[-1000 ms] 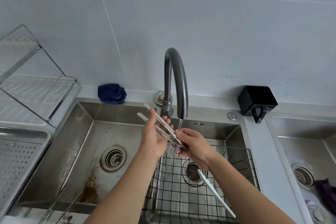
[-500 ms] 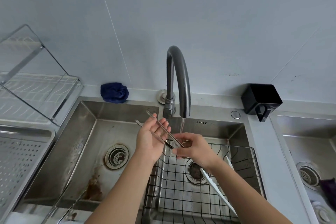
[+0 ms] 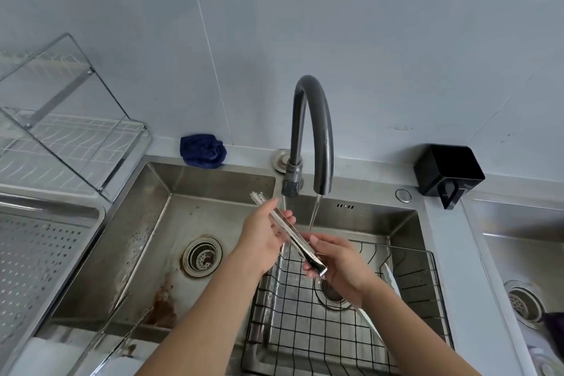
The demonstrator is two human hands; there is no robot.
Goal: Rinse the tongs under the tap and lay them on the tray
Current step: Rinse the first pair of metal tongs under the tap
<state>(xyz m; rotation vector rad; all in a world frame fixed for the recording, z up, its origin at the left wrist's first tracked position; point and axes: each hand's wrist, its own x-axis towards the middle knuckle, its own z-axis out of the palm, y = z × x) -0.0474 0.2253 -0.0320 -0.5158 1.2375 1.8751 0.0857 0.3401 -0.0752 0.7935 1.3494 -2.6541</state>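
- The tongs [image 3: 290, 230] are over the sink [image 3: 146, 223], held slanted, just left of the water stream [image 3: 314, 214] from the tap [image 3: 311, 131].
- The right hand [image 3: 338, 268] grips the hinge end.
- The left hand [image 3: 262, 235] closes loosely around the arms (tips stick out above).
- The perforated tray [image 3: 36, 268] is at far left.

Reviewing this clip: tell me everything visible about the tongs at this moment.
The slim, shiny metal tongs are held over the steel sink, slanting from toothed tips at upper left to the joined end at lower right. The arms lie closed together. The left hand has its grip around the middle and the right hand around the joined end. The water stream from the dark curved tap falls just right of them, toward the right hand; whether it strikes the metal is unclear.
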